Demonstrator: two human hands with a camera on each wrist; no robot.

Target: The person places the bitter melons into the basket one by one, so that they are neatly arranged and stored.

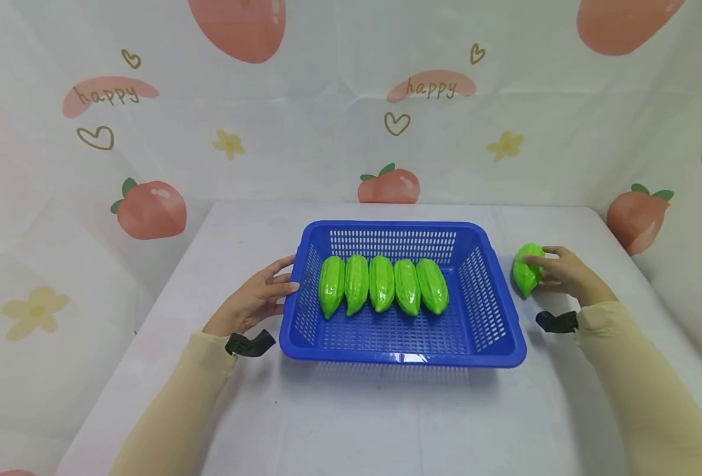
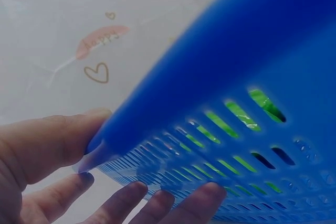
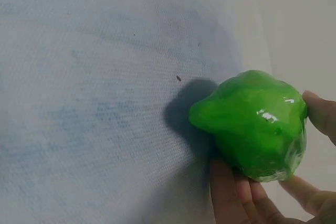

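The right hand [image 1: 565,272] was curled round a glossy green ridged gourd [image 1: 527,269] that lay on the white bench [image 1: 387,410], just beside the right wall of the blue basket [image 1: 494,344]. In the right wrist view its fingers [image 3: 236,192] lay under the gourd [image 3: 252,121] and another fingertip touched its far side, so the hand was clamped on it.

The left hand [image 1: 254,301] was at the basket's left rim, thumb over the edge and the other fingers against the slotted wall; in the left wrist view the thumb [image 2: 52,140] pressed the rim [image 2: 173,87] and the fingertips [image 2: 157,203] touched the wall below, a loose pinch on the basket.

Six gourds were in sight: one in the right hand and five in the basket [image 1: 382,284], lying side by side in one row, each touching its neighbour, pointed ends toward the person. There was one basket.

The held gourd was bright green, shiny, lumpy with lengthwise ridges and tapered to a blunt tip.
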